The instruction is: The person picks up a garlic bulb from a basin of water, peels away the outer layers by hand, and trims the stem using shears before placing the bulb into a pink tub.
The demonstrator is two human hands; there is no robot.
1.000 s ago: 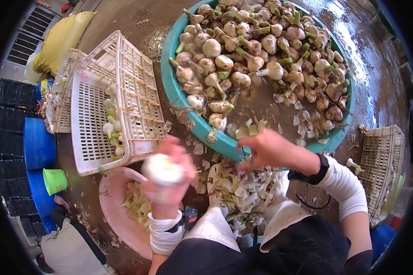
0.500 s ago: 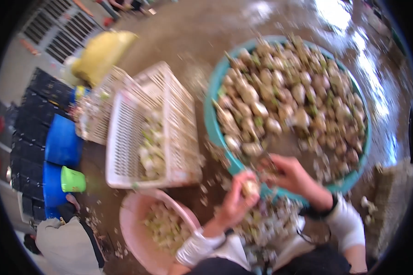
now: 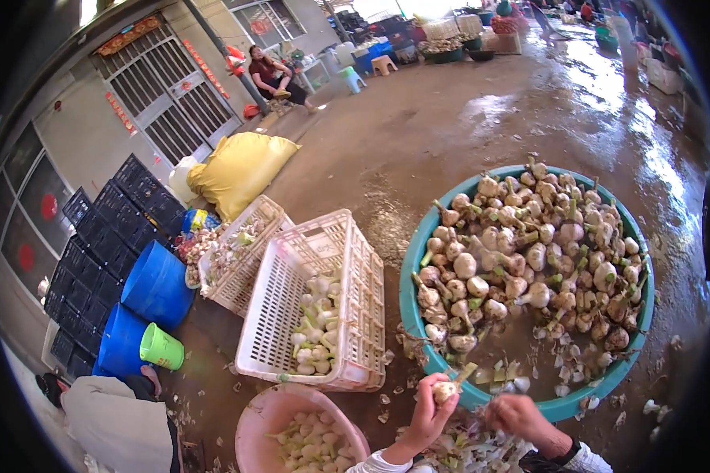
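Between the fingers of my left hand point(image 3: 424, 419) is a garlic bulb point(image 3: 445, 392) with a short stalk, held by the near rim of a round teal tub point(image 3: 411, 335). My right hand point(image 3: 522, 418) is just to its right, apart from the bulb. Its fingers are curled and somewhat blurred, and whatever they hold is hidden. Unpeeled garlic bulbs point(image 3: 538, 254) with stalks and soil on them are heaped in the tub, mostly toward its far side. Below my hands lies a pile of pale garlic skins and trimmings point(image 3: 481, 448).
A pink basin point(image 3: 254, 416) of garlic stands left of my hands. Beyond it is a white plastic crate point(image 3: 363, 315) with trimmed bulbs. Blue tubs point(image 3: 156, 282), a green bucket point(image 3: 162, 347) and a bent-over person point(image 3: 118, 422) are farther left. Another person point(image 3: 274, 79) sits by the wall.
My view has tilted up, so everything sits lower and more of the yard shows. My right hand has drawn away from my left, which keeps hold of a garlic bulb.
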